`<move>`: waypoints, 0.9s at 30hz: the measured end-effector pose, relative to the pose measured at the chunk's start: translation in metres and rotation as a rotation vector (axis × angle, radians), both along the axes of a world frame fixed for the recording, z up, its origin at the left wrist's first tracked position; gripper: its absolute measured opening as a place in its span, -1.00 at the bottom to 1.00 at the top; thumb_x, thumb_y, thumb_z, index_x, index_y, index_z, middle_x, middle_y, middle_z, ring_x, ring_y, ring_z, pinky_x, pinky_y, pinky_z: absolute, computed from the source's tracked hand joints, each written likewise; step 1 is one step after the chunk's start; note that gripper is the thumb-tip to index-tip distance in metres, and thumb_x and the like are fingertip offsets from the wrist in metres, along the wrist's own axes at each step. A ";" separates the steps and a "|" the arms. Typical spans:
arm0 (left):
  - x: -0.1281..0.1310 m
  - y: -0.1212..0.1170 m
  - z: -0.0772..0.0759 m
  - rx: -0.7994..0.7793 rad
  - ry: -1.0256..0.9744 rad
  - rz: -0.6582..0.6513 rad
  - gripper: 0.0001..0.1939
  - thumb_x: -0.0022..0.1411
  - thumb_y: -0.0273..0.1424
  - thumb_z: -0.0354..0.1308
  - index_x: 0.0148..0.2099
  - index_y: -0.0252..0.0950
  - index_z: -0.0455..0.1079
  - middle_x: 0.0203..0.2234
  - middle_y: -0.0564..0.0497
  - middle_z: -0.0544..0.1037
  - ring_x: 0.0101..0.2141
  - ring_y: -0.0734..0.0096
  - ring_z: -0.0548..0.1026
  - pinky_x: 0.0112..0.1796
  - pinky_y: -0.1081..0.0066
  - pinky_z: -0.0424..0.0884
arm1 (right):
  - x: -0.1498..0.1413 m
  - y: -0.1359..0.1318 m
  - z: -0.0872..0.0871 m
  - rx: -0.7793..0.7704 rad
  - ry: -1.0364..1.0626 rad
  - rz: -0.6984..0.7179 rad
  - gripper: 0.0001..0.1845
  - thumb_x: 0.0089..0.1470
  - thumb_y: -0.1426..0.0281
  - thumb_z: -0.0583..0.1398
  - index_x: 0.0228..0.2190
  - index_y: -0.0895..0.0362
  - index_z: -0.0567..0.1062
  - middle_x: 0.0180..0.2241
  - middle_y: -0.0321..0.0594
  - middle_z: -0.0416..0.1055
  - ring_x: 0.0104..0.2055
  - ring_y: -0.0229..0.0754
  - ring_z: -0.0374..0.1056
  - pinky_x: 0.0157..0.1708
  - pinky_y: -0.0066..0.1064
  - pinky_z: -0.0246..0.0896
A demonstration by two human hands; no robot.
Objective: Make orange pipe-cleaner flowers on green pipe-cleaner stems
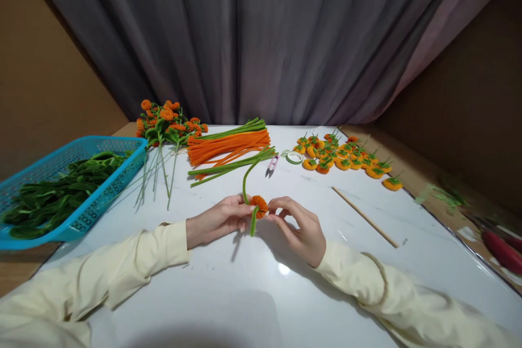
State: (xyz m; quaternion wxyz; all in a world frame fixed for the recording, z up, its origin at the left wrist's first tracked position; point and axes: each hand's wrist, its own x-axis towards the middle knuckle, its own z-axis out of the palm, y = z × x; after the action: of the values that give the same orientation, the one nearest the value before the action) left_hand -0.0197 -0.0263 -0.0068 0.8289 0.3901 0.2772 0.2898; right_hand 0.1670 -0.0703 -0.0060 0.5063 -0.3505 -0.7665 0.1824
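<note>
Above the middle of the white table, my left hand (224, 216) pinches a fuzzy orange pipe-cleaner flower (259, 205) at its left side. A green pipe cleaner (245, 182) rises from the flower in a curve, and its short end hangs down below the fingers. My right hand (299, 228) is closed at the flower's right edge, thumb and forefinger together against it. How firmly those right fingertips grip is hard to see. Just behind lie orange pipe cleaners (228, 145) and green pipe cleaners (232, 167) in bundles.
A blue basket (101, 196) of green leaves stands left, beside finished orange flowers (167, 117) on stems. Small snips (272, 166) and a tape roll (294, 157) lie behind my hands. Flower heads (342, 156) cluster back right; a wooden stick (365, 217) and red-handled pliers (501, 250) lie right.
</note>
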 end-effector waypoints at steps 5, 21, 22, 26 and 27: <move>-0.001 0.000 -0.001 -0.027 -0.009 0.022 -0.77 0.01 -0.48 0.31 -0.24 -0.40 0.41 -0.39 -0.02 0.48 -0.45 0.59 0.43 -0.42 0.62 0.33 | 0.000 -0.001 0.000 0.003 -0.015 -0.012 -0.91 0.16 0.48 0.08 -0.30 0.11 0.38 -0.39 -0.18 0.43 -0.41 -0.26 0.33 -0.48 -0.45 0.29; 0.000 0.000 0.000 -0.028 -0.020 0.023 -0.82 -0.02 -0.54 0.29 -0.29 -0.38 0.44 -0.46 0.04 0.49 -0.46 0.56 0.46 -0.42 0.61 0.37 | -0.001 0.000 -0.001 -0.166 0.022 0.004 -0.91 0.14 0.43 0.11 -0.37 0.13 0.43 -0.42 -0.20 0.46 -0.44 -0.27 0.38 -0.56 -0.48 0.32; 0.000 0.000 0.000 -0.029 -0.018 0.023 -0.83 -0.02 -0.54 0.29 -0.30 -0.38 0.44 -0.47 0.04 0.48 -0.46 0.56 0.46 -0.42 0.61 0.37 | -0.001 0.000 -0.001 -0.155 0.017 0.003 -0.91 0.13 0.44 0.11 -0.36 0.13 0.43 -0.42 -0.20 0.47 -0.44 -0.27 0.38 -0.56 -0.48 0.32; -0.001 0.000 0.001 -0.042 -0.008 0.023 -0.82 -0.02 -0.54 0.29 -0.29 -0.38 0.44 -0.46 0.02 0.49 -0.44 0.53 0.47 -0.41 0.61 0.38 | -0.001 -0.001 0.000 -0.198 0.044 -0.002 -0.93 0.11 0.43 0.13 -0.38 0.12 0.44 -0.42 -0.21 0.47 -0.44 -0.26 0.38 -0.57 -0.48 0.34; -0.001 0.000 0.001 -0.045 -0.007 0.019 -0.82 -0.02 -0.55 0.29 -0.29 -0.38 0.44 -0.45 0.02 0.50 -0.43 0.53 0.48 -0.41 0.60 0.38 | -0.001 -0.001 0.000 -0.243 0.072 0.005 -0.93 0.10 0.41 0.15 -0.39 0.12 0.44 -0.43 -0.22 0.47 -0.46 -0.26 0.38 -0.59 -0.48 0.35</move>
State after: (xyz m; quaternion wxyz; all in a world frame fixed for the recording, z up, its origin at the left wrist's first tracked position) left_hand -0.0208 -0.0260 -0.0058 0.8356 0.3678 0.2845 0.2926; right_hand 0.1658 -0.0711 -0.0062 0.4869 -0.4003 -0.7211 0.2876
